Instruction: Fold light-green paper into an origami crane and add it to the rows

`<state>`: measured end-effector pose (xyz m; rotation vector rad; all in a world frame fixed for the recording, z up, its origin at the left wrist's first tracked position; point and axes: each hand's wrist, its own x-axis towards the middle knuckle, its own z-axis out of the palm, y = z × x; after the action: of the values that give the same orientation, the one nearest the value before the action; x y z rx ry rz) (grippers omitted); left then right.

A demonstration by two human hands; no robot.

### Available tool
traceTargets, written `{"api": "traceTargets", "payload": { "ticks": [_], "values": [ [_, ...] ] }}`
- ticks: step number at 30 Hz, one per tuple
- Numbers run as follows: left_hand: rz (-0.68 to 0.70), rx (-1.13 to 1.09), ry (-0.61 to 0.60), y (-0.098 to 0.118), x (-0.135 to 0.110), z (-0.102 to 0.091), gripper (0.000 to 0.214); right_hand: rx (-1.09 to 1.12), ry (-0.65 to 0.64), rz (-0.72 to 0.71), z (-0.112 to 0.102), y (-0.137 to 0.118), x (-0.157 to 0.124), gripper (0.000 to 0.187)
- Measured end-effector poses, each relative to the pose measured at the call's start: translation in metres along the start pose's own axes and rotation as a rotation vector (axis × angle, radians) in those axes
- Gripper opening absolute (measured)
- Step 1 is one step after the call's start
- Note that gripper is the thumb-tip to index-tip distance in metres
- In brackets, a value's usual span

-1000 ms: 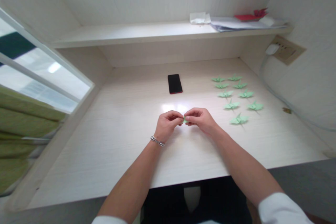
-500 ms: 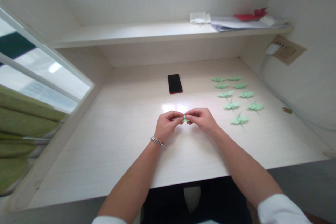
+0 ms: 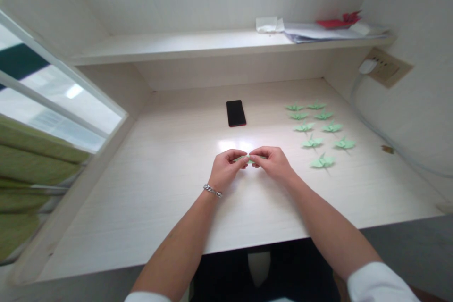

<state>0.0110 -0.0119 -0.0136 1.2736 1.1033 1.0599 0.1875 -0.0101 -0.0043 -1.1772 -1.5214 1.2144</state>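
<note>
Between my two hands is a small piece of folded light green paper (image 3: 250, 161), mostly covered by the fingers. My left hand (image 3: 226, 166), with a chain bracelet at the wrist, is closed in a pinch on its left side. From the other side, my right hand (image 3: 271, 161) pinches it too, the fingertips of both hands nearly meeting. The exact shape of the folded paper is hidden. To the right on the desk stand several light green paper cranes (image 3: 322, 162), laid out in two rough columns.
A black phone (image 3: 236, 113) lies on the desk (image 3: 159, 160) beyond my hands. Above it runs a shelf (image 3: 170, 42) with papers (image 3: 318, 31) and a red folded paper piece (image 3: 350, 18). A white cable (image 3: 371, 127) trails from the wall socket (image 3: 389, 67) at right.
My right hand's fingers have shifted slightly on the green paper, and a little less of it shows. The cranes and the phone stay where they were.
</note>
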Motion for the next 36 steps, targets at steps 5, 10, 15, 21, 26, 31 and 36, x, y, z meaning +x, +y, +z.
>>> {"api": "traceTargets", "payload": {
  "ticks": [5,10,15,21,26,31,36],
  "values": [
    [-0.032,0.013,0.004,0.0013,0.0002,0.0007,0.039,-0.045,-0.001,-0.026,0.0009,0.0003,-0.0005,0.022],
    [-0.028,0.042,0.005,0.0036,-0.0005,0.0007,0.035,-0.051,-0.011,-0.015,0.0014,0.0003,-0.0002,0.022],
    [-0.009,0.067,0.03,0.0025,-0.0005,0.0013,0.03,-0.028,-0.009,0.013,0.0028,0.0019,0.0008,0.021],
    [0.062,0.153,0.057,-0.0004,-0.0013,0.0034,0.024,-0.017,-0.017,0.016,0.0057,0.0054,0.0014,0.019],
    [0.103,0.226,0.1,-0.0026,-0.0024,0.0051,0.021,-0.16,-0.001,-0.052,0.0075,0.0024,-0.0005,0.015],
    [0.069,0.137,0.092,-0.0012,-0.0013,0.0049,0.024,-0.275,0.038,-0.117,0.0084,-0.0004,-0.0025,0.014],
    [-0.017,0.011,0.039,0.0011,0.0013,0.0022,0.033,-0.279,0.088,-0.135,0.0065,0.0024,-0.0025,0.013]
  ]
}}
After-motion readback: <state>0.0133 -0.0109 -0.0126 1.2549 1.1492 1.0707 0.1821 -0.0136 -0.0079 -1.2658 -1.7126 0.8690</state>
